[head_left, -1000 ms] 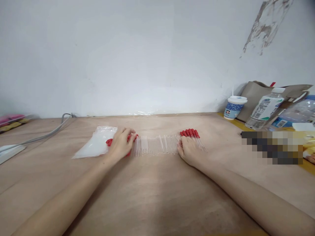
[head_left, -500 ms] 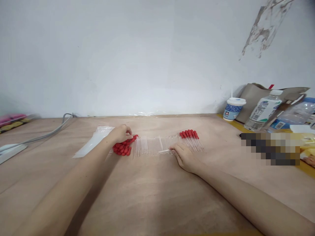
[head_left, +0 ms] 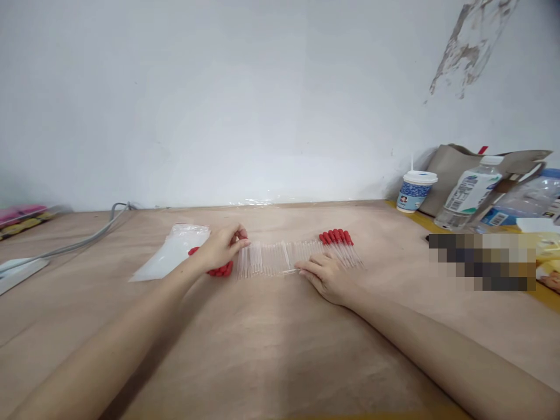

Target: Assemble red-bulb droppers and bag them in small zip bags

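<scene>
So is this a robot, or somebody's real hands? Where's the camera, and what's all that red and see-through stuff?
No robot here: these are a person's two bare hands. The camera is worn on that person's head, looking forward and down, so you see nearly what they see.

On the table is a row of thin clear tubes. At its right end, some tubes have red caps. More red pieces lie by the left arm, next to a whitish plastic bag.

The left hand has its fingertips together at the row's left end; I can't tell what they hold. The right hand has its fingertips near a tube lying crosswise, but I can't see whether it's gripped.
</scene>
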`<state>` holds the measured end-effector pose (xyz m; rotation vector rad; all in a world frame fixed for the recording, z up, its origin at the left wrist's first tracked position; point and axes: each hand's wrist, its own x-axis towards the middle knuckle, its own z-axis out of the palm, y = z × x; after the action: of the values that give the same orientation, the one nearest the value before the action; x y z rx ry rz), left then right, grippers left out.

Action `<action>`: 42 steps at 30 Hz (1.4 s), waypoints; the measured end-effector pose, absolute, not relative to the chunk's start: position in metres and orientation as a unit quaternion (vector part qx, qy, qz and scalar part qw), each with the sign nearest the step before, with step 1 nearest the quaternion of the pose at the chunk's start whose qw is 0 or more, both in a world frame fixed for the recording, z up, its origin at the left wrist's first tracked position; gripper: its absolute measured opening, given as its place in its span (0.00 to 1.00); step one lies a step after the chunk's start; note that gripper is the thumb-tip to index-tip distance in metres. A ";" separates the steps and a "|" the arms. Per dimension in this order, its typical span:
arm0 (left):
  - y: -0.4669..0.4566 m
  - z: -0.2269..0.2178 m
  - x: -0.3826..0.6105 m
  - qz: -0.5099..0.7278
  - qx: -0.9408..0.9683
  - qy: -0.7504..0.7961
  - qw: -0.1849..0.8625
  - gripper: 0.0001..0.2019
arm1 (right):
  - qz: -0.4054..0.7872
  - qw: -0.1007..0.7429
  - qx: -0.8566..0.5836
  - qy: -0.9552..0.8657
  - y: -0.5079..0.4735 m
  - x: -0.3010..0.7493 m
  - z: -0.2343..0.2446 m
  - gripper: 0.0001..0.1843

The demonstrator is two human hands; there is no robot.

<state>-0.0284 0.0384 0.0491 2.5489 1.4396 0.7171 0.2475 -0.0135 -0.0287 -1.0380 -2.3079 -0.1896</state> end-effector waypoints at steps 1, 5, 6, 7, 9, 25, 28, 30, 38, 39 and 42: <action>0.029 0.045 -0.024 0.277 0.842 0.453 0.090 0.10 | -0.080 0.295 -0.391 -0.868 -0.014 0.247 -0.028 0.14; -0.001 0.023 -0.008 0.358 0.829 0.395 0.169 0.12 | -0.104 0.308 -0.404 -0.855 -0.015 0.245 -0.027 0.14; -0.004 0.016 -0.005 0.362 0.828 0.384 0.188 0.11 | -0.105 0.311 -0.404 -0.854 -0.015 0.245 -0.026 0.13; -0.007 0.010 -0.003 0.367 0.824 0.378 0.208 0.10 | -0.104 0.315 -0.403 -0.853 -0.015 0.245 -0.026 0.12; -0.008 -0.001 0.001 0.388 0.799 0.382 0.256 0.08 | -0.096 0.326 -0.396 -0.853 -0.016 0.243 -0.027 0.11; -0.015 -0.016 0.011 0.402 0.765 0.399 0.307 0.10 | -0.047 0.347 -0.360 -0.865 -0.028 0.227 -0.024 0.11; -0.013 -0.018 0.010 0.386 0.775 0.398 0.303 0.12 | -0.027 0.337 -0.351 -0.873 -0.028 0.228 -0.023 0.11; -0.013 -0.019 0.010 0.371 0.787 0.397 0.293 0.12 | -0.007 0.331 -0.348 -0.877 -0.028 0.228 -0.021 0.11; -0.017 -0.016 0.010 0.334 0.809 0.374 0.305 0.12 | 0.062 0.309 -0.330 -0.890 -0.026 0.230 -0.017 0.10; -0.018 -0.016 0.010 0.327 0.812 0.370 0.313 0.12 | 0.057 0.306 -0.328 -0.892 -0.026 0.231 -0.017 0.10; -0.020 -0.016 0.010 0.312 0.812 0.366 0.330 0.12 | 0.029 0.302 -0.331 -0.894 -0.026 0.232 -0.017 0.10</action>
<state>0.0097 -0.0195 -0.0158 2.1239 0.9573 0.8162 0.2325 -0.0259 -0.0171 -0.8770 -2.3702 0.0780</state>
